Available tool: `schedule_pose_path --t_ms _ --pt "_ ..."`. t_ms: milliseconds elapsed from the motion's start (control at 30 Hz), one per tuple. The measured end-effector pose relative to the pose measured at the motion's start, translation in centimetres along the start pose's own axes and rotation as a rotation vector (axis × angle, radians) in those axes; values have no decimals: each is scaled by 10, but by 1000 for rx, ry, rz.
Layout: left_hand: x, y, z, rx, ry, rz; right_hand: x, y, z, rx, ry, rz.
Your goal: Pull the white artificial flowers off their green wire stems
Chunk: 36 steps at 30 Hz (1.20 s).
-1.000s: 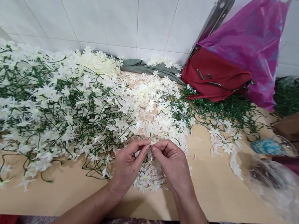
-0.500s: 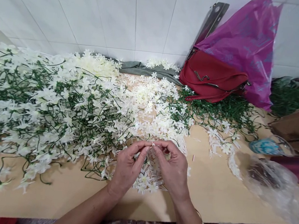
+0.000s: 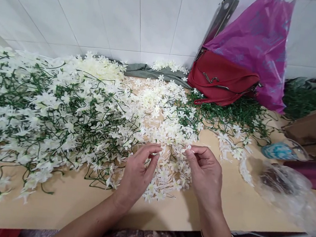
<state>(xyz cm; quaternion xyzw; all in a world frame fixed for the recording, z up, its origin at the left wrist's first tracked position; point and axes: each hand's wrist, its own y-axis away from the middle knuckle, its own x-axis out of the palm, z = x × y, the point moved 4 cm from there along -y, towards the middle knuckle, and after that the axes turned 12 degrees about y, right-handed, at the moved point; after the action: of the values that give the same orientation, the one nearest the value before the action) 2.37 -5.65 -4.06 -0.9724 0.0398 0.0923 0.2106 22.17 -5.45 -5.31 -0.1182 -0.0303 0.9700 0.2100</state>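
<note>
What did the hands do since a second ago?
The right hand pulled away to the right, pinching a small white flower. The left hand stayed over the loose flower pile. The red bag and flower vines did not move.

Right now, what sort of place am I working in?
Probably a home or small-workshop craft bench: a light wooden tabletop against a white tiled wall, heaped with white flower sprays on green stems and loose white blooms, with a red handbag parked behind.
</note>
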Motion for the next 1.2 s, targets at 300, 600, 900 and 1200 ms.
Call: schedule_pose_path --t_ms 300,600,900,1200 --pt "33 0 -9 198 -402 370 -25 11 -12 33 37 -41" --pt "56 -1 12 201 -603 419 -25 14 -13 84 31 12" --pt "14 -19 -3 57 46 73 -17 15 -6 93 17 64" --pt "20 -14 28 -707 971 -145 12 26 10 135 -132 250"
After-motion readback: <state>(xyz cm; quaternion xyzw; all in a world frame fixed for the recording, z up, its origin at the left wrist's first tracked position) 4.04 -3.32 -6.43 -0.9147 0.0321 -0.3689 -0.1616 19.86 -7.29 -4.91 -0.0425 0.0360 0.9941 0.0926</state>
